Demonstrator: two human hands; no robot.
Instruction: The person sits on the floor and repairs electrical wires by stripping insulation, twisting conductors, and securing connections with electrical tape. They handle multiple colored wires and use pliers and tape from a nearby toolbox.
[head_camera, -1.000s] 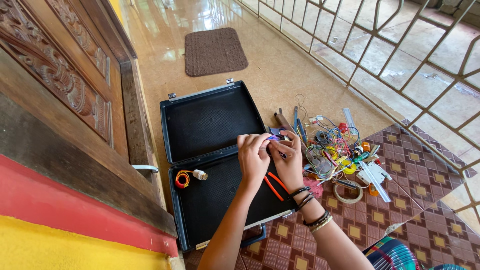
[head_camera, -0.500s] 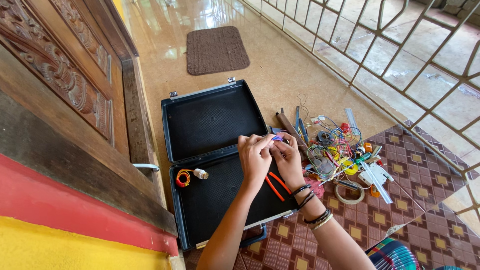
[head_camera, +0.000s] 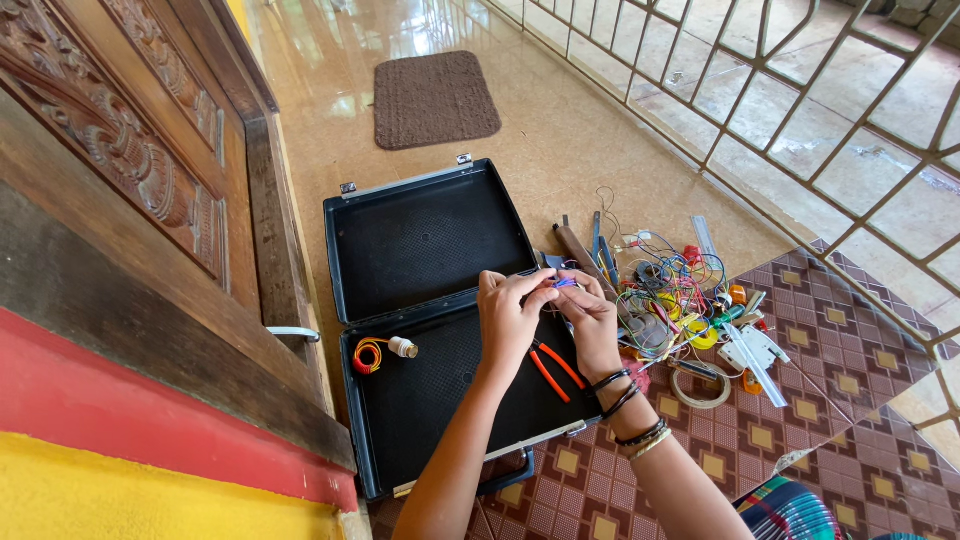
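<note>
Both hands have barely shifted: left hand (head_camera: 508, 318) and right hand (head_camera: 590, 322) pinch one small purple piece (head_camera: 565, 284) together over the open black case (head_camera: 430, 240). One orange-handled pliers (head_camera: 556, 366) and one orange wire coil (head_camera: 368, 354) lie inside; a tangle of wires (head_camera: 670, 290) sits just right.

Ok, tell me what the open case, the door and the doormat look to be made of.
Case: black hard shell, probably plastic, with metal latches and a dimpled foam-like lining.
Door: dark brown wood, carved in relief, slightly glossy.
Doormat: brown, coarse, matte fibre; which fibre is unclear.
</note>
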